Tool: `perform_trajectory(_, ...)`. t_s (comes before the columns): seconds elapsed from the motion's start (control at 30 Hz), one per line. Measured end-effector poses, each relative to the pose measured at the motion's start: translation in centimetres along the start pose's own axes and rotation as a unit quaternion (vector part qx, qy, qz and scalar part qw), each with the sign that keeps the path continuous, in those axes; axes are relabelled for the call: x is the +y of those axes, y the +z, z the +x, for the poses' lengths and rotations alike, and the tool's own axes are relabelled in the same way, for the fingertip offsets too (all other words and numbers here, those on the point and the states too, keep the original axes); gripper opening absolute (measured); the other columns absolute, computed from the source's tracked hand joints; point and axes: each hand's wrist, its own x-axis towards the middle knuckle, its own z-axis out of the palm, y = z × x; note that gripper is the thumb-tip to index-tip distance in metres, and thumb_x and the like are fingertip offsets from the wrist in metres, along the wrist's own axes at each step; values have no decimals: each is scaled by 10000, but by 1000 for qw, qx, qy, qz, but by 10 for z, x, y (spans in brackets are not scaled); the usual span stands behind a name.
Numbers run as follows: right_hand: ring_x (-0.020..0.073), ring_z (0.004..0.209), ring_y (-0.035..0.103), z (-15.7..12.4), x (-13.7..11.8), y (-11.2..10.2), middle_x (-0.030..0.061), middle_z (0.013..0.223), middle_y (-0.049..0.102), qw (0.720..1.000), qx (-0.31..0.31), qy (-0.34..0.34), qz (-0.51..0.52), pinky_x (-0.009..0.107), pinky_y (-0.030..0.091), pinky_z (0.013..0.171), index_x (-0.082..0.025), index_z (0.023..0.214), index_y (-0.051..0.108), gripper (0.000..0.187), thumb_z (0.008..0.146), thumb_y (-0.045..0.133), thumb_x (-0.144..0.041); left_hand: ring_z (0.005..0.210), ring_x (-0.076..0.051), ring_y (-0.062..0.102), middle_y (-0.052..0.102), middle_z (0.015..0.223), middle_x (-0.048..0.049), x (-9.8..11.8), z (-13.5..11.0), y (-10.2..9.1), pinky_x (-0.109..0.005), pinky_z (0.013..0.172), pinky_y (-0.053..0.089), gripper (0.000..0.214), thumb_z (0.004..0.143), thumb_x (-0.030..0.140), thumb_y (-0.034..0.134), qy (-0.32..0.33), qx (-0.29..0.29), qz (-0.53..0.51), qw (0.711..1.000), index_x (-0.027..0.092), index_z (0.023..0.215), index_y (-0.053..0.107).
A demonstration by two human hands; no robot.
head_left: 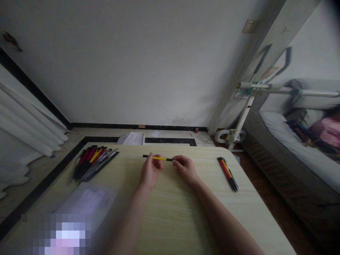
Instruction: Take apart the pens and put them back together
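A yellow pen [160,158] with black ends is held level above the table, between both hands. My left hand [150,170] is closed around its left part, thumb on top and fingers curled behind. At the pen's right black end, my right hand [186,168] pinches the tip between thumb and fingers. To the right lies a small group of pens [227,174], red, yellow and clear with black ends, side by side. A larger pile of pens [92,161] in red, yellow, black and clear rests at the table's far left.
The pale wooden table [170,219] has rounded corners. A clear plastic bag [90,198] lies at its left front, partly pixelated. Beyond the far edge, a white box with papers [132,138] is on the floor. A white exercise frame [243,117] and a sofa [287,141] with a person are right.
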Motion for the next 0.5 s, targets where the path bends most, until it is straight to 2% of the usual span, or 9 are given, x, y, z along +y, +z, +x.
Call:
perform_trajectory(0.07, 92, 496, 441, 0, 0, 0, 8, 623, 552, 1000, 2, 0, 4, 193, 336, 423, -151, 834, 606, 218, 720, 533, -322, 480, -89, 463, 503, 519, 10, -2, 0, 0, -218, 497, 344, 295, 654, 377, 608, 17, 3, 28, 999, 114, 788, 610)
perform_trajectory(0.13, 93, 494, 446, 0, 1, 0, 9, 623, 554, 1000, 3, 2, 10, 194, 340, 423, -150, 835, 604, 223, 718, 536, -326, 488, -84, 458, 503, 524, 13, -4, 0, 1, -213, 496, 337, 298, 640, 341, 632, 27, 5, 41, 999, 108, 825, 616)
perform_trajectory(0.33, 92, 495, 446, 0, 1, 0, 10, 632, 558, 1000, 4, 7, 17, 197, 345, 431, -148, 871, 600, 247, 733, 530, -342, 501, -75, 449, 506, 535, 7, -6, 1, -1, -205, 498, 332, 296, 647, 348, 637, 53, 12, 52, 997, 100, 808, 628)
perform_trajectory(0.5, 100, 527, 456, -1, 3, 1, 16, 651, 565, 1000, 12, -3, -15, 201, 356, 447, -150, 858, 612, 252, 723, 540, -351, 479, -77, 449, 498, 522, 12, -6, 3, -1, -207, 479, 330, 314, 628, 388, 642, 48, 37, 42, 997, 106, 765, 621)
